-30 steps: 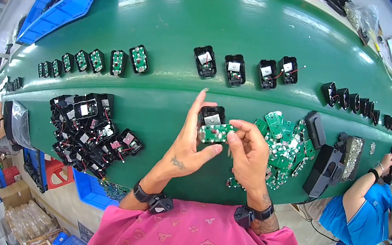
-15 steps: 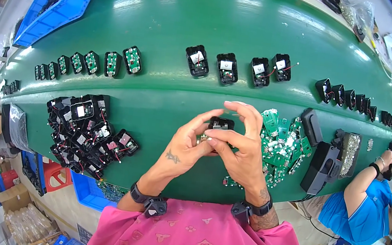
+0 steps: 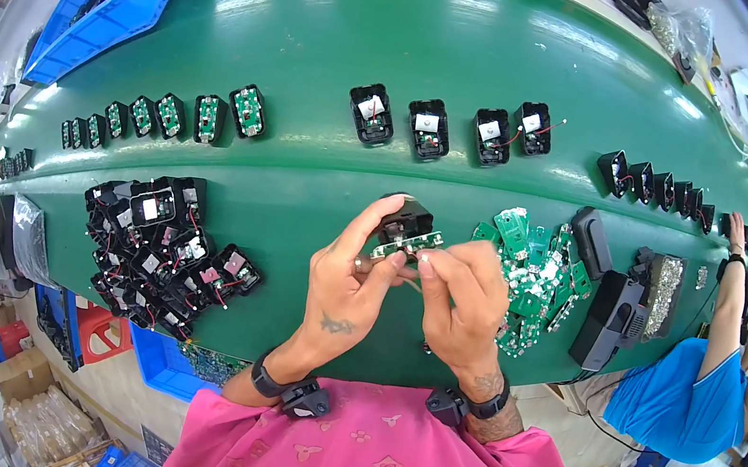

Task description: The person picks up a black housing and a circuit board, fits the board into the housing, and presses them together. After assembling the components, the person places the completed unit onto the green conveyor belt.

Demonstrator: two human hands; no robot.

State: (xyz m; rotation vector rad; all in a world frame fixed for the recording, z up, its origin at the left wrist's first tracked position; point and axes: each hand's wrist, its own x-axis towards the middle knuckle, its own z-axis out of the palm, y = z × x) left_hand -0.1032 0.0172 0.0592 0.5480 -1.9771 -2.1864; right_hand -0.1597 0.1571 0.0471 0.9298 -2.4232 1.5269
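My left hand [image 3: 344, 294] is closed round a small black plastic housing [image 3: 414, 214] and a narrow green circuit board [image 3: 415, 242]. The board lies tilted across the near side of the housing, with the thumb against it. Beside the board's right end, my right hand [image 3: 467, 306] is closed in a pinch of thumb and forefinger. What sits between those fingertips is too small and covered to make out. A heap of loose green circuit boards [image 3: 535, 280] lies just right of my right hand.
Black housings with wires [image 3: 148, 245] are piled at left. Across the bench [image 3: 324, 45] stand open housings [image 3: 427, 131], board-filled housings [image 3: 209, 118] and more housings [image 3: 644, 181]. A grey-black device [image 3: 609, 314] and a tray of small parts [image 3: 664, 293] stand right, near a co-worker in blue [image 3: 680, 401].
The housing has tipped in my left hand, and the circuit board now shows at its near side. My right hand has drawn back toward the right. The right co-worker's arm now reaches across the bench.
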